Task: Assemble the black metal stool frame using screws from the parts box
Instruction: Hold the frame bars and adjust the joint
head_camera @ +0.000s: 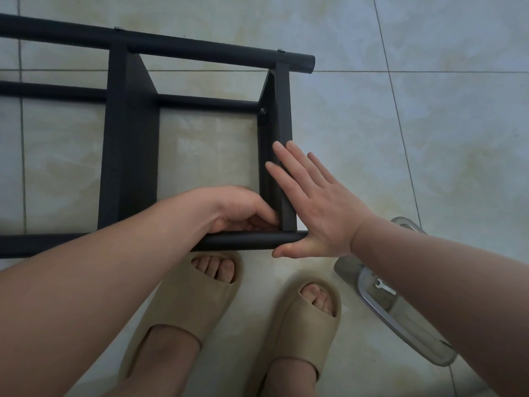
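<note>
The black metal stool frame [131, 144] lies on its side on the tiled floor [429, 138], with the clear parts box [347, 270] just right of it.

No legible text, label, brand or number in view: none on stool frame [131, 153], parts box [347, 270], slippers [183, 305], floor tiles [429, 138].

The frame [128, 138] is matte black, with small silvery screws [116, 28] on its tube at 11 o'clock. The floor [429, 138] is pale grey-green tile clouded with beige marbling and crossed by dark grout lines. The slippers [177, 305] at 6 o'clock are sandy beige. The box [346, 270] at 4 o'clock is clear smoky grey, and the wrench [385, 287] in it is silver.
</note>
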`<state>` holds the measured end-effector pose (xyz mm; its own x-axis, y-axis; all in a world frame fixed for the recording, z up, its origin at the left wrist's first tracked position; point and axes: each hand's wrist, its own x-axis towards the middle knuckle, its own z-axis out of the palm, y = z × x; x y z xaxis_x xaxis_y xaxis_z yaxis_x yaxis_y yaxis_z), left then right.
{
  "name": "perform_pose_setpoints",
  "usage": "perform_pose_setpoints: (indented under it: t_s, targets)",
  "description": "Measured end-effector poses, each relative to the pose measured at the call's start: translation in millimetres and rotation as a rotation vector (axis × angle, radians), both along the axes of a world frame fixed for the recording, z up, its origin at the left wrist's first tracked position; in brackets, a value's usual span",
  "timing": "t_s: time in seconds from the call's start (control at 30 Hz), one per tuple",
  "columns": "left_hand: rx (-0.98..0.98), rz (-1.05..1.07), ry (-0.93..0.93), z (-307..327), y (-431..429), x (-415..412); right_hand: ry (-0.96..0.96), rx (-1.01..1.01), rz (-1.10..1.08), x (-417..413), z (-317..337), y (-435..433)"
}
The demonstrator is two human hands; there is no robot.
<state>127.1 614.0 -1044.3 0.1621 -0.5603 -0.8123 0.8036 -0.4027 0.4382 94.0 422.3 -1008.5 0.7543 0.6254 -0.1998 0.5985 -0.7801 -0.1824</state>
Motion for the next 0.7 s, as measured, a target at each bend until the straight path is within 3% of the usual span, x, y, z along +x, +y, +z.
perform_pose_setpoints:
  t_s: [0.37,0.7]
  targets:
    - [-0.001,0.002,-0.094,-2.9,-1.5,-1.5,0.010,-0.001,-0.002,0.0,1.9,0.7]
    - [-0.015,-0.032,-0.056,0.1,-1.3,-0.5,0.001,0.000,0.000,-0.3,0.0,0.8]
